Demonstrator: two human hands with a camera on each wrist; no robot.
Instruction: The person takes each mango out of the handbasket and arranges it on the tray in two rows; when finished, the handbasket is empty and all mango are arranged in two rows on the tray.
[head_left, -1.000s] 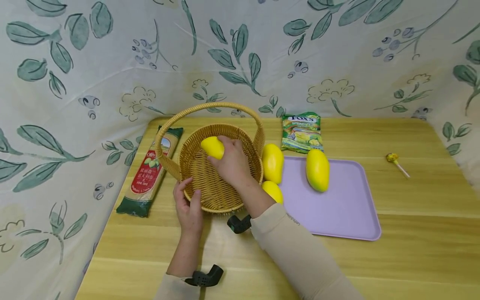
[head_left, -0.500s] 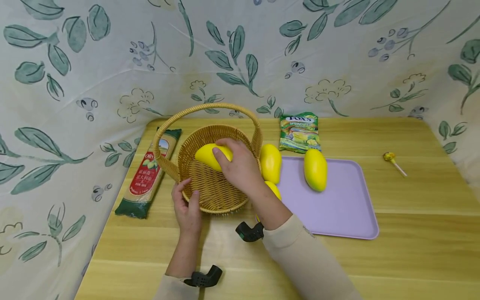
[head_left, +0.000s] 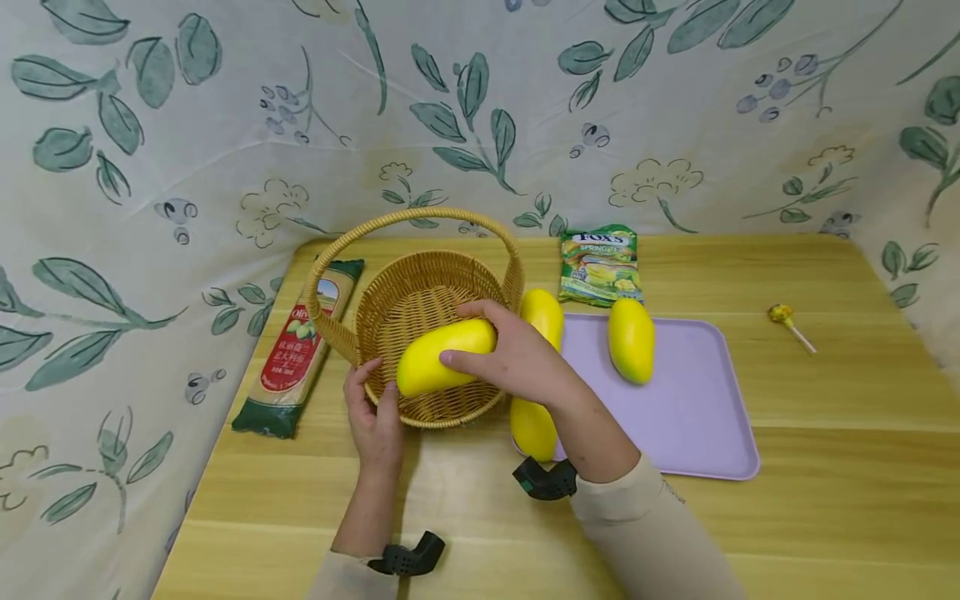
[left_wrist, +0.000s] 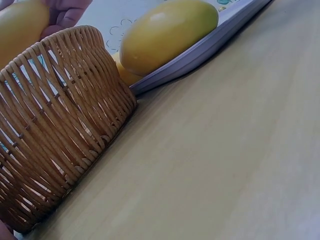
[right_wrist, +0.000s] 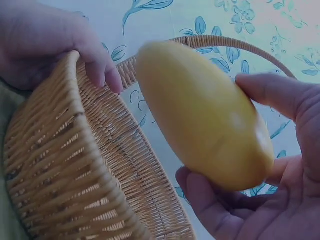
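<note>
My left hand (head_left: 377,421) grips the front left rim of a round wicker basket (head_left: 408,304), thumb inside and fingers outside. A yellow mango (head_left: 444,357) is in my right hand (head_left: 525,358), above the front part of the basket. In the right wrist view, thumb and fingers hold that mango (right_wrist: 200,115) around one end, apart from the rim. Bare weave shows inside the basket around the mango. One mango (head_left: 543,312) lies to the right of the basket, and another mango (head_left: 534,433) lies nearer, partly behind my right hand. A third mango (head_left: 632,342) rests on a purple tray (head_left: 693,400).
A pasta packet (head_left: 296,350) lies left of the basket. Behind the tray sits a green candy bag (head_left: 600,265), and a lollipop (head_left: 783,317) lies to the right. The basket's tall handle (head_left: 420,214) arches over its far side. Patterned cloth hangs behind the wooden table (head_left: 840,433).
My right hand has drawn the held mango from the basket's far part toward its front right, turning it lengthwise. My left hand has stayed on the rim.
</note>
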